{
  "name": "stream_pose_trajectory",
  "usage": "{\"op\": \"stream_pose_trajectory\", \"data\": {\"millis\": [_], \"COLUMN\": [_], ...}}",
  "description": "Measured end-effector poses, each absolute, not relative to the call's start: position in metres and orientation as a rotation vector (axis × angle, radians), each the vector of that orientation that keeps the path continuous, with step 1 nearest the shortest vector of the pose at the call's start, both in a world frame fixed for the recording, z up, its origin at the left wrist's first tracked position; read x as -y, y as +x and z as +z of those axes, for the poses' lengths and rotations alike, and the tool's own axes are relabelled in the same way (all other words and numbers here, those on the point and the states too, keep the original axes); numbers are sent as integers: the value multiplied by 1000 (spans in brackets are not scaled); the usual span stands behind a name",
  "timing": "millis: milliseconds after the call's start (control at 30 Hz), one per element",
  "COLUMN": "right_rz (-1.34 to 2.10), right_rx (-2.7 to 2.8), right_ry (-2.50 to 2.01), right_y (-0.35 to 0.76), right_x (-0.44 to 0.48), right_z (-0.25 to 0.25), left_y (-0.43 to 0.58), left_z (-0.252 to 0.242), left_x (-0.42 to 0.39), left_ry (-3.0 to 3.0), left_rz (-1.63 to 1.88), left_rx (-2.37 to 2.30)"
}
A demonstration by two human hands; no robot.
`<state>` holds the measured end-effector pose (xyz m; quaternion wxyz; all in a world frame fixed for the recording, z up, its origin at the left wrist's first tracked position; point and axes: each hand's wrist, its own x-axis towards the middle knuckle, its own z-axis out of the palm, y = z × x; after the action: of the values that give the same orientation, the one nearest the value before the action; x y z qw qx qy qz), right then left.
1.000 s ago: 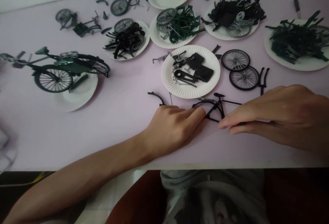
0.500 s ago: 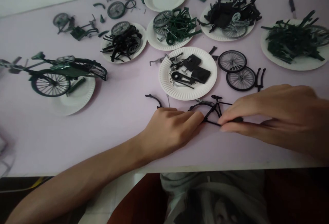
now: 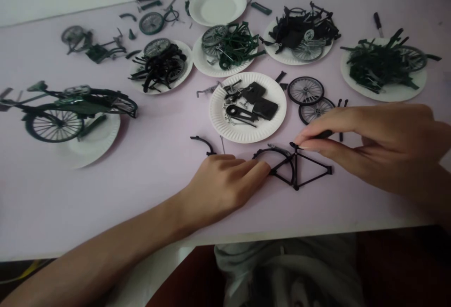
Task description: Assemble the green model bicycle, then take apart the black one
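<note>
A black toy bicycle frame (image 3: 312,182) lies near the table's front edge, with a curved rear mudguard and a small saddle attached. My left hand (image 3: 221,180) is closed on its rear end by the mudguard, fingertips partly hidden. My right hand (image 3: 369,142) is closed in a pinch right at the saddle, with a short black-handled tool (image 3: 323,134) in its fingers; the tool's tip is hidden. Beyond the frame, a paper plate (image 3: 243,134) holds black panels, a chain cover and small metal parts. Two spoked wheels (image 3: 306,90) lie to its right, with a black fork (image 3: 340,121).
An assembled green bicycle (image 3: 77,95) stands at the left beside a plate (image 3: 102,145). Several plates heaped with bicycle parts (image 3: 232,46) line the back, with another plate (image 3: 218,5) behind. A screwdriver (image 3: 377,23) lies at the back right. A curved black mudguard (image 3: 204,142) lies behind my left hand.
My right hand has moved from the lower part of the frame up to the saddle, uncovering the frame's front triangle. My left hand still holds the rear end. The whole view has shifted slightly.
</note>
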<state>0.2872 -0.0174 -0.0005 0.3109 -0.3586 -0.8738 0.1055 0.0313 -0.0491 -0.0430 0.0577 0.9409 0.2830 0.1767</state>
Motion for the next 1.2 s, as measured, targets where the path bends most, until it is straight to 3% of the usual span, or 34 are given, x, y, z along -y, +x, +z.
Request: {"op": "stream_pose_trajectory", "data": {"millis": [367, 1200], "right_rz": [137, 243], "right_rx": [2300, 2340], "right_ry": [-785, -749], "right_y": [286, 287], "right_x": [16, 15], "right_z": [-8, -6], "left_y": [32, 26], "left_z": [-42, -37], "left_x": [48, 43], "left_ry": [2761, 2540], "left_rz": [526, 400], "left_rx": [-880, -852]}}
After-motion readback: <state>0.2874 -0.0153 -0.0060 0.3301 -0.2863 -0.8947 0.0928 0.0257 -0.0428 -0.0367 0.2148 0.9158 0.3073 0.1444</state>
